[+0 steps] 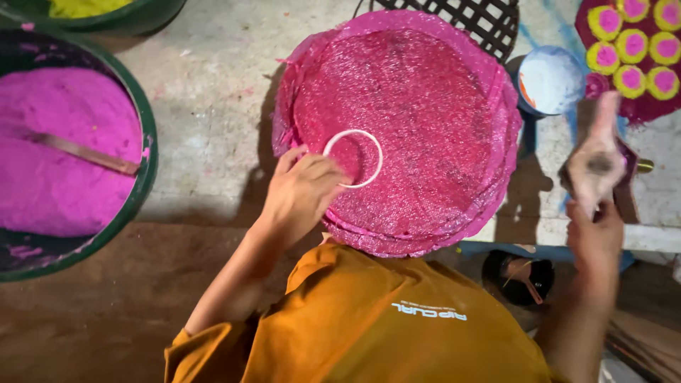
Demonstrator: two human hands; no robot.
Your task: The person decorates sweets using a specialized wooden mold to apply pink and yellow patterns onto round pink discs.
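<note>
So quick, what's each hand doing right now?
Left hand: fingers on a white ring lying on the pink round tray.
Right hand: raised, blurred; whether it holds anything cannot be told.

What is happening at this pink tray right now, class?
A person in an orange shirt leans over a round tray lined with pink plastic. The left hand rests on a white ring lying on the tray. The right hand is raised beside it, holding something blurred. A green tub of pink powder sits to the left, and pink-and-yellow discs lie at top right.
</note>
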